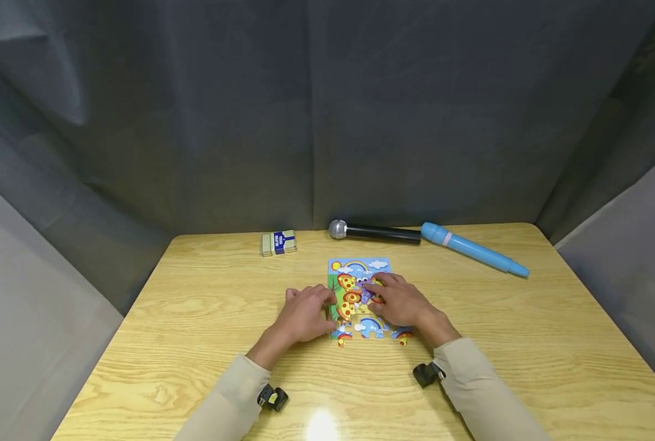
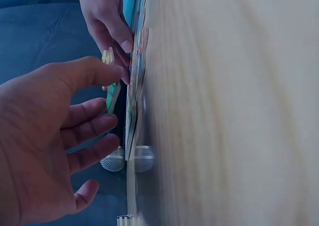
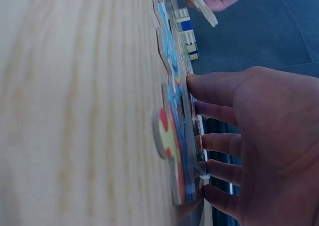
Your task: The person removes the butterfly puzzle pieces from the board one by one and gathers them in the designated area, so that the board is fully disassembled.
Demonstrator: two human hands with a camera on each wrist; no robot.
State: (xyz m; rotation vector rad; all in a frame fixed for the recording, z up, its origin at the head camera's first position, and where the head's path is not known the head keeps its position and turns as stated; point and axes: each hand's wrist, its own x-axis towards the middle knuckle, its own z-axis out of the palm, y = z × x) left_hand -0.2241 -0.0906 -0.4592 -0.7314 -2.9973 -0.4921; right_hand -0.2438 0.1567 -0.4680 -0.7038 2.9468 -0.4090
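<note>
Risks, near to far. My wrist cameras (image 1: 429, 375) are hanging low; a careless drawback could be brushing the three near pieces (image 1: 374, 325) askew, since nothing is pinning them. My left grip (image 1: 308, 313), beside the puzzle's left side, is pinching one held piece (image 2: 110, 100) between thumb and fingers, the lower fingers standing apart. I am gripping so little of it that it could be twisting or dropping. My right grip (image 1: 401, 303) is spreading wide, holding nothing, its fingertips resting on the puzzle (image 1: 355, 265), which is lying flat on the bench (image 1: 212, 324). Uneven pressing there could be lifting a joint. Farther off, the microphone (image 1: 382, 234) could be rolling if knocked, its handle being round.

Counts, near to far. I am tallying two sleeves (image 1: 225, 392), two wrist cameras, three near pieces, one held piece, one puzzle; beyond it, one blue stick (image 1: 473, 251), one striped pack (image 1: 279, 243), one microphone. Joined pieces: my hands are covering some, so no count.
</note>
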